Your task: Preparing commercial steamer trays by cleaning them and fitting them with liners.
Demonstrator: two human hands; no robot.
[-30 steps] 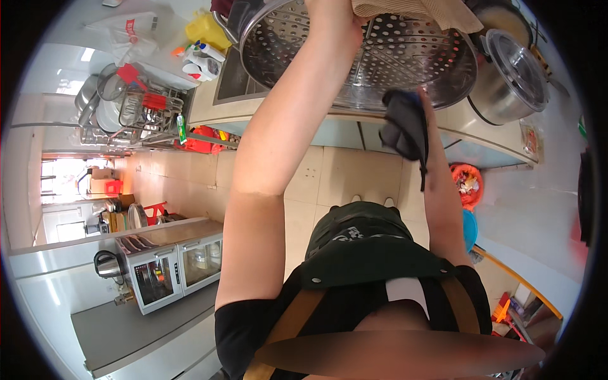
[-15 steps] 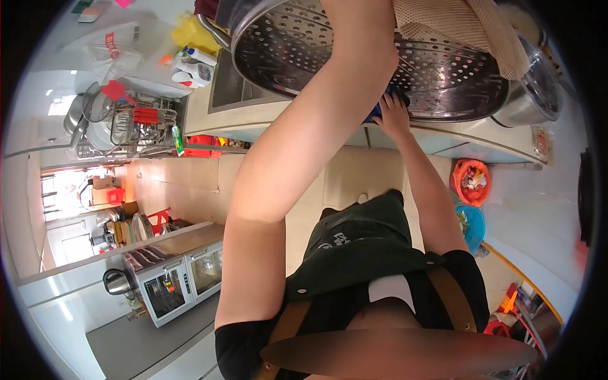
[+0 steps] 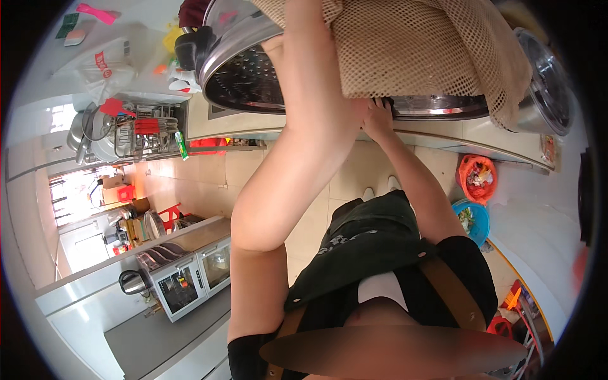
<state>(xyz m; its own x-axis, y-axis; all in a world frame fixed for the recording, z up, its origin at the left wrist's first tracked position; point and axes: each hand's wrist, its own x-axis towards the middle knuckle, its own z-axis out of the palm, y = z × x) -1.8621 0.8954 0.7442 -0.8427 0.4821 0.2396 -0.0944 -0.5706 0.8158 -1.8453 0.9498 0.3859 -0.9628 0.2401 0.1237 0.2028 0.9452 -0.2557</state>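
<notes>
A wide metal steamer [image 3: 244,88] with a perforated inside stands on the counter in front of me. Over its right half hangs a beige mesh cloth [image 3: 408,57]. My left arm reaches across the steamer, right beside the cloth. Of my left hand [image 3: 274,47], only a thumb or finger tip shows beside the wrist, over the steamer's opening; the other fingers are hidden, so its grip cannot be told. My right hand [image 3: 379,119] is at the steamer's front edge, fingers bent over a dark part there, partly behind my left forearm.
A lidded metal pot [image 3: 544,95] stands right of the steamer. To the left is a dish rack [image 3: 149,126] with pans and plates. Below the counter on the right are a red-bagged bin [image 3: 475,177] and a blue basin [image 3: 475,225]. Behind me is a white appliance [image 3: 180,291].
The mesh cloth now spreads further left and down over the steamer. My left arm has shifted left, and its fingertip has come into view. My right hand has moved slightly left.
</notes>
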